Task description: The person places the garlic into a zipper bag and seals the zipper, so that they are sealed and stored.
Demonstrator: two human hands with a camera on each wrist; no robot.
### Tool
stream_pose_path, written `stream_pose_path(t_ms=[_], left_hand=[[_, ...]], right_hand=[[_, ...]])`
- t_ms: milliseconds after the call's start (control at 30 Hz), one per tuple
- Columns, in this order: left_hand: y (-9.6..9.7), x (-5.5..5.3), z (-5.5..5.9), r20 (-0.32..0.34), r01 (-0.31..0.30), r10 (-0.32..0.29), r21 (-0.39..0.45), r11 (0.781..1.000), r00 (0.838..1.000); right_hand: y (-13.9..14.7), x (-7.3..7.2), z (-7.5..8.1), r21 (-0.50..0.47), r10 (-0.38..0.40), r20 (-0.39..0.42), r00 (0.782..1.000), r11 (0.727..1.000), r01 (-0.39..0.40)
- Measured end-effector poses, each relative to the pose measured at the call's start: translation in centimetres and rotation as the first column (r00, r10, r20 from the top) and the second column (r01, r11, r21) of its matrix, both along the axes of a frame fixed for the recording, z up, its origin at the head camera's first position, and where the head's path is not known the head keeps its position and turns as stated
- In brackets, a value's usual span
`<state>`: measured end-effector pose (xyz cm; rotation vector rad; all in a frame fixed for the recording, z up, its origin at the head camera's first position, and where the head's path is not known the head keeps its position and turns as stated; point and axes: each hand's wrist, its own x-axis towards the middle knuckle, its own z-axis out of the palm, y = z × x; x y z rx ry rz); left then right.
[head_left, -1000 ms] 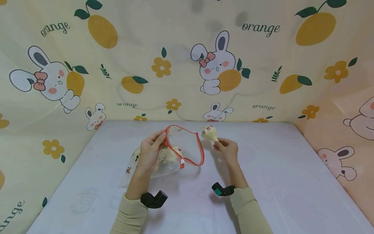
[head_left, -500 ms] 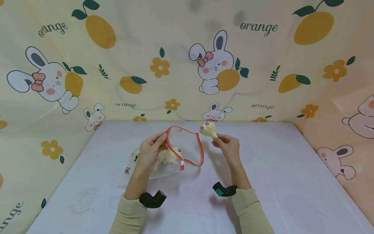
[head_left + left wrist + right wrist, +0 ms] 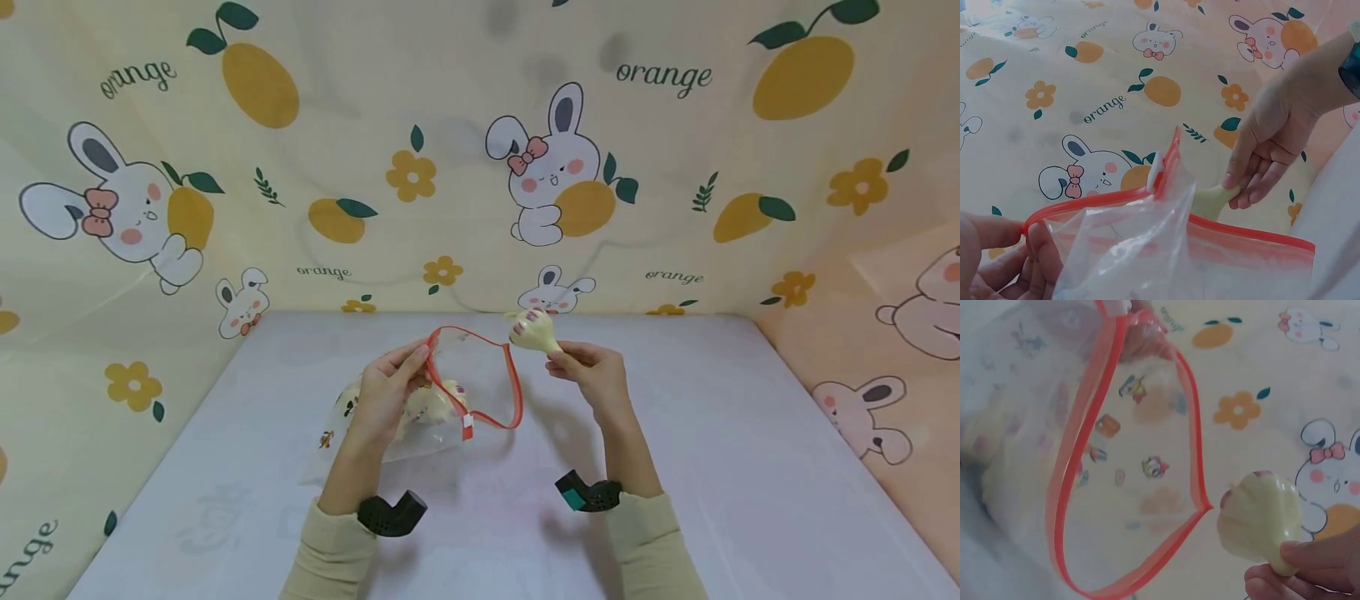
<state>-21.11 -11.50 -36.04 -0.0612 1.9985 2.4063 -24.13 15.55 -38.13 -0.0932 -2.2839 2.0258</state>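
My left hand (image 3: 384,396) pinches the left side of the red zip edge (image 3: 516,392) of a clear printed zip bag (image 3: 423,446). The bag's mouth gapes wide, facing right, with a white slider on the edge. Pale yellow pieces with purple marks (image 3: 423,402) lie inside. My right hand (image 3: 598,382) pinches the narrow neck of a glossy, pale yellow garlic-shaped piece (image 3: 534,331), its lobed, purple-spotted end towards the bag. In the right wrist view this garlic-shaped piece (image 3: 1259,515) is just outside the mouth's pointed corner. The bag partly hides it in the left wrist view.
A white-covered table (image 3: 720,467) lies under both hands. Behind it and at the sides hangs a cream cloth (image 3: 465,208) printed with rabbits and oranges. Black cameras (image 3: 392,512) are strapped to both wrists.
My right hand has shifted slightly to the right, and its wrist has turned. The garlic-shaped piece is a little higher and tilts more to the left. My left hand and the bag stay nearly still.
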Motion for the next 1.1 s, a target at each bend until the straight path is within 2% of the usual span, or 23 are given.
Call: stream_pose_path(t_ms=[267,433,700,1100], left_hand=[[0.0,0.0,0.0,-0.005,-0.011,0.011,0.011,1.000,1.000],[0.0,0.0,0.0,0.001,-0.016,0.016,0.020,1.000,1.000],[-0.1,0.0,0.1,-0.014,-0.009,0.010,0.042,0.999,1.000],[-0.2,0.1,0.1,-0.038,-0.017,0.019,0.064,0.998,0.999]], right_hand=[[0.0,0.8,1.1,-0.052,0.082,-0.017,0.996,0.995,-0.083],[0.0,1.2,1.6,-0.090,0.168,-0.045,0.985,0.981,-0.171],[-0.1,1.7,2.0,-0.011,0.277,-0.034,0.960,0.961,-0.277],[-0.5,1.8,1.7,-0.014,0.359,-0.016,0.933,0.933,-0.359]])
